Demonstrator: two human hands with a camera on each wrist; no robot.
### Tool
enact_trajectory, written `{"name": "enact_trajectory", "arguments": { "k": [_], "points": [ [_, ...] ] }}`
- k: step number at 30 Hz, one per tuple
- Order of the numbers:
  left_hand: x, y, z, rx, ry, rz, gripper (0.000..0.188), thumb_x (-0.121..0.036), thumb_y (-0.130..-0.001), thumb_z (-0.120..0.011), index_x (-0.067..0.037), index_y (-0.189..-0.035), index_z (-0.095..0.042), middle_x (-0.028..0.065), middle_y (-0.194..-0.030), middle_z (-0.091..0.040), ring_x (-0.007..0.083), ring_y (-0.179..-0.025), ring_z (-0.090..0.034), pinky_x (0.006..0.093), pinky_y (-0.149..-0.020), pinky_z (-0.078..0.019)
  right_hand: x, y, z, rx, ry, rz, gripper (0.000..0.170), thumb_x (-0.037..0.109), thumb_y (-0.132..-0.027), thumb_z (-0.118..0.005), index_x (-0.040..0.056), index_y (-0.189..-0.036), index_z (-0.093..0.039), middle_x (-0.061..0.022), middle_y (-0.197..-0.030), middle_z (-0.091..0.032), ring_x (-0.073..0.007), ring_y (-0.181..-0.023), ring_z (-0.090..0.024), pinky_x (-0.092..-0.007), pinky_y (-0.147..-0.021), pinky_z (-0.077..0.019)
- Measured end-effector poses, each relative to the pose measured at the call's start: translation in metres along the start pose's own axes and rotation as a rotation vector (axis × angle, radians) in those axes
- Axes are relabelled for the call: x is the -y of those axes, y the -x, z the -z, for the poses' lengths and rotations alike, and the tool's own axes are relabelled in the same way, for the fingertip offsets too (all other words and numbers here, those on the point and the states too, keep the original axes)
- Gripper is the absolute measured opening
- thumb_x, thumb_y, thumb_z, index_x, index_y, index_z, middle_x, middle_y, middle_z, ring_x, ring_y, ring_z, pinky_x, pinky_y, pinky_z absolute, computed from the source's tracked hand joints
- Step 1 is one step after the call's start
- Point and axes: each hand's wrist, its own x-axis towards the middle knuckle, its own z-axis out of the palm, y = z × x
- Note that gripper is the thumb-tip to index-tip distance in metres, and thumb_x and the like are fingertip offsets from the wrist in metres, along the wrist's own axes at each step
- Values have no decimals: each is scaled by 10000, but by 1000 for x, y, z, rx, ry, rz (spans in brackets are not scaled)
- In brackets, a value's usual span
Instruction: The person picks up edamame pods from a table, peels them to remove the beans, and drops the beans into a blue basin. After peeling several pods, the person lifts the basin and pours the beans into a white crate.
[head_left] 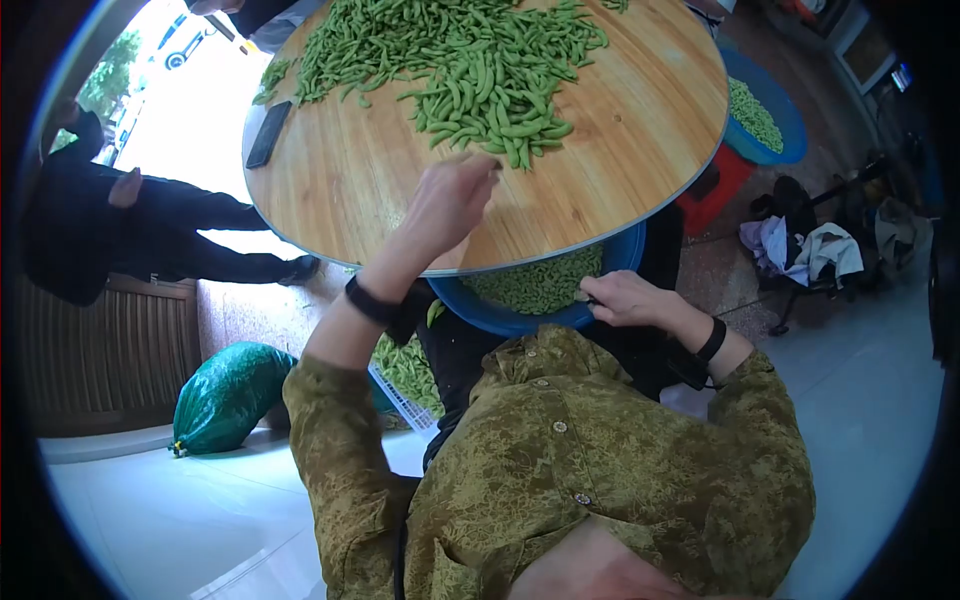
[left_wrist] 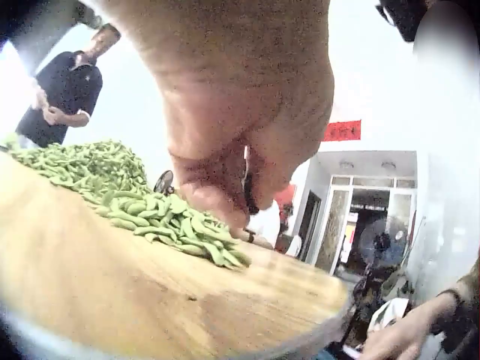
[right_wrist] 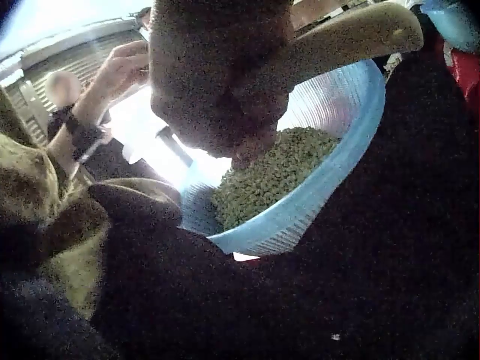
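Soybean pods (head_left: 490, 95) lie heaped on the round wooden table (head_left: 350, 185). My left hand (head_left: 452, 203) hovers by the near edge of the heap, its fingers loosely bent. In the left wrist view the left hand (left_wrist: 247, 97) shows a small dark piece at a fingertip, and no pod shows in it. My right hand (head_left: 630, 300) is over the rim of a blue basin (head_left: 480, 315), which holds shelled green beans (head_left: 540, 285). In the right wrist view the right hand (right_wrist: 221, 82) has curled fingers and a thumb sticking out; I cannot tell what they hold.
A black phone (head_left: 268, 135) lies at the table's left. Below stands a white crate (head_left: 405, 400) of pods beside a green sack (head_left: 232, 398). Another blue basin (head_left: 785, 100) of beans stands at right, near a red stool (head_left: 718, 190). A person (left_wrist: 64, 94) stands across the table.
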Motion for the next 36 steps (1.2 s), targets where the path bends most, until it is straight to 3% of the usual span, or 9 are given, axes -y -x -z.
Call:
{"name": "enact_trajectory", "arguments": {
  "k": [2, 7, 10, 12, 14, 21, 23, 29, 36],
  "points": [
    [23, -28, -26, -73, -120, -129, 128, -37, -769, -579, -2, -892, -578, 172, -824, -555, 363, -806, -576, 431, -682, -466, 14, 1, 11, 25, -93, 61, 200, 154, -798, -565, 1, -874, -460, -212, -702, -584, -437, -741, -577, -511, -641, -433],
    [48, -55, -63, -154, -235, -57, 163, -53, -726, -615, 2, -879, -599, 156, -853, -544, 345, -881, -555, 416, -715, -463, 33, 9, 35, -20, -416, 91, 253, 174, -869, -554, -3, -1039, -493, -147, -677, -549, -319, -627, -580, -419, -598, -435],
    [47, -54, -60, -219, -155, -27, 185, -66, -709, -649, -3, -878, -609, 142, -844, -567, 311, -841, -569, 393, -688, -467, 37, 12, 43, -202, -740, 75, 340, 186, -897, -535, 6, -1179, -476, -65, -700, -514, -175, -574, -532, -324, -514, -414],
    [41, -47, -58, -267, -131, -46, 195, -74, -703, -668, -9, -879, -614, 130, -821, -590, 285, -779, -590, 376, -651, -473, 40, 9, 54, -250, -1252, -119, 283, 145, -936, -449, 0, -1178, -473, -15, -761, -466, -63, -576, -445, -203, -440, -345],
    [22, -34, -50, 29, 520, 344, 102, -44, -812, -641, 18, -879, -594, 88, -777, -630, 171, -648, -607, 275, -539, -468, 44, 1, 59, -300, -1362, -31, 368, 155, -954, -419, 3, -1288, -407, -35, -785, -476, -82, -583, -456, -197, -415, -352],
    [-39, 27, -44, 57, 1113, 535, 91, -13, -821, -641, 15, -907, -627, 68, -730, -646, 84, -525, -554, 197, -432, -395, 61, -14, 52, -337, -1697, 62, 481, 163, -980, -400, 29, -1423, -269, -63, -837, -459, -91, -580, -443, -172, -419, -353],
    [-41, 36, -47, 44, 1127, 568, 92, -15, -823, -644, 13, -909, -630, 63, -731, -645, 79, -532, -551, 195, -437, -395, 66, -13, 53, -234, -1761, 185, 316, 160, -989, -398, 12, -1268, -406, -57, -838, -475, -78, -570, -444, -177, -408, -356],
    [-37, 46, -50, 27, 1079, 566, 116, -19, -822, -657, 5, -935, -646, 31, -730, -641, 63, -570, -548, 186, -473, -403, 73, -13, 49, -184, -1739, 146, 454, 151, -990, -397, 53, -1424, -302, -43, -817, -458, -64, -561, -412, -162, -421, -352],
    [-41, 55, -56, -32, 985, 551, 108, -48, -822, -669, -7, -922, -666, -27, -646, -576, 22, -550, -481, 184, -478, -351, 75, -14, 43, -216, -1715, 155, 387, 143, -987, -408, 23, -1355, -384, -27, -787, -459, -55, -542, -414, -163, -414, -351]
  ]
}}
